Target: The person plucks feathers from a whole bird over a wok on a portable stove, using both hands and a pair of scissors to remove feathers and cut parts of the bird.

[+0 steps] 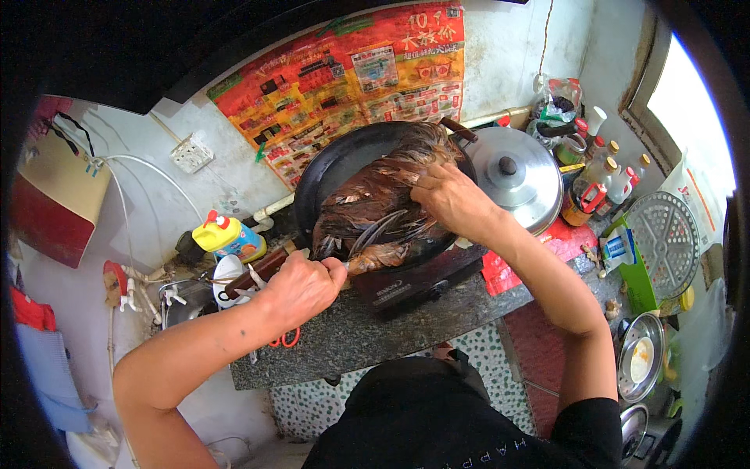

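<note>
A whole brown-feathered bird, likely a chicken (375, 193), lies wet in a large black wok (313, 170). Its legs point toward the lower left, over the rim. My left hand (302, 288) is closed around the legs, and pale toes (258, 277) stick out past it. Beneath that wrist runs the wok's wooden handle (258, 274). My right hand (454, 196) has its fingers bent into the plumage on the bird's right side, gripping feathers. Its fingertips are partly hidden. Under the wok sits a dark cooker (404, 287) on the stone counter (328, 346).
A domed metal lid (515, 176) stands right of the wok, with several sauce bottles (586, 187) beyond. At left are a yellow detergent bottle (231, 237), a white bowl (225, 278) and a sink (187, 308). Red-handled scissors (287, 338) lie near the front edge. A perforated steamer plate (662, 243) leans at right.
</note>
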A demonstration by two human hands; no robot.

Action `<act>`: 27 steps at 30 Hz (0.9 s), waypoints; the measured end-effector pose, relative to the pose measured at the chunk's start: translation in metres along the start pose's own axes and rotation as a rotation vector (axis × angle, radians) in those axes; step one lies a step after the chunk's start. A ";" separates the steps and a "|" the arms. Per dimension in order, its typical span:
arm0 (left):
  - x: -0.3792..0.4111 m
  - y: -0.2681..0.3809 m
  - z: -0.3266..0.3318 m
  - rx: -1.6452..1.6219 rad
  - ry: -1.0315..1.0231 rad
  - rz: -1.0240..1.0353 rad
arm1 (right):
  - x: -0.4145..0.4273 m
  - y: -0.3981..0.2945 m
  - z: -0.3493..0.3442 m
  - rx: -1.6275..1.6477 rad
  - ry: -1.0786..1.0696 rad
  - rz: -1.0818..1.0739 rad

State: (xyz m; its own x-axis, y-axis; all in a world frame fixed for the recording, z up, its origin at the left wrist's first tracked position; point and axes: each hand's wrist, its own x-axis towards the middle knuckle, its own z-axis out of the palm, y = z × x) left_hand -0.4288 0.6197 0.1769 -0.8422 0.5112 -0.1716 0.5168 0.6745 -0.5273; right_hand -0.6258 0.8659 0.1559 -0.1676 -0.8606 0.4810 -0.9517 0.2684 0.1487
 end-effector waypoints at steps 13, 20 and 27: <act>-0.001 -0.030 0.022 0.068 0.082 0.000 | -0.010 -0.024 0.020 0.024 -0.056 0.093; -0.011 -0.051 0.046 0.068 0.045 -0.002 | 0.004 -0.044 0.012 -0.040 0.057 0.158; -0.012 -0.018 0.024 -0.030 0.121 -0.034 | -0.024 -0.064 -0.064 -0.047 0.354 0.347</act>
State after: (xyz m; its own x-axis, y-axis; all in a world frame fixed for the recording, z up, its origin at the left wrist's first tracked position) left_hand -0.4316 0.5884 0.1692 -0.8357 0.5468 -0.0517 0.4941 0.7074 -0.5054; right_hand -0.5447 0.8970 0.1908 -0.3676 -0.5195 0.7714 -0.8410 0.5397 -0.0373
